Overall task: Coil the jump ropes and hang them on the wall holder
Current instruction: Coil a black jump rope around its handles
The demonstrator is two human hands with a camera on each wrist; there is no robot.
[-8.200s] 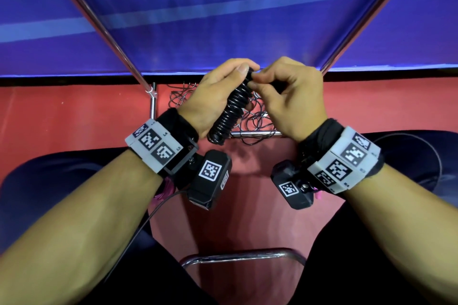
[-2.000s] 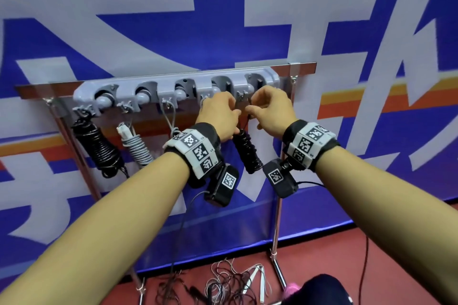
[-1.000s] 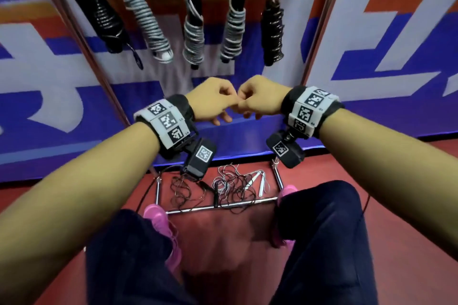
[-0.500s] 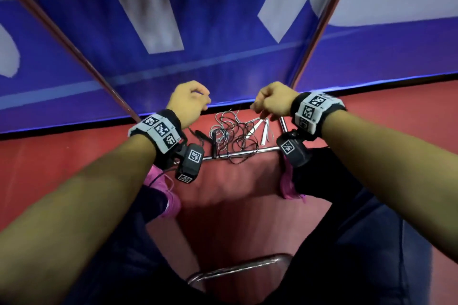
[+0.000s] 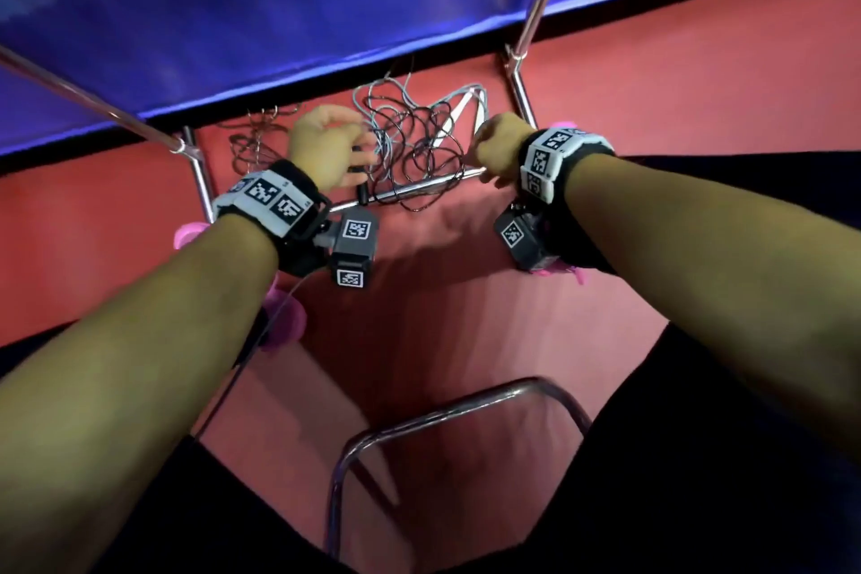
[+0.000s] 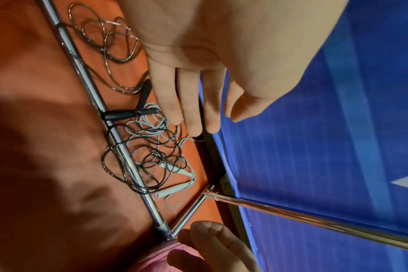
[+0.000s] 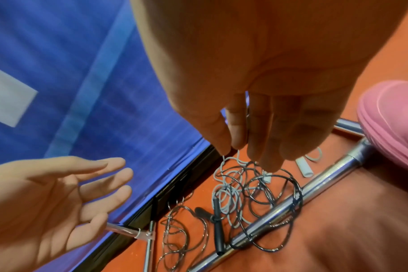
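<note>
Rope tangle [image 5: 414, 145] on the floor [image 5: 699, 75] across the frame bar [image 5: 372, 197] — banner [image 5: 279, 14] behind.

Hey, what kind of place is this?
Probably a gym or sports hall: tangled jump ropes lie on a red floor, across the base bar of a metal stand, in front of a blue printed banner.

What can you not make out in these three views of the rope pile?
Wall holder: in none of the three views.
Rope count: loops of the tangle overlap in every view.
Whether the right hand touches the grey rope: its fingertips cover the spot, right wrist view.
</note>
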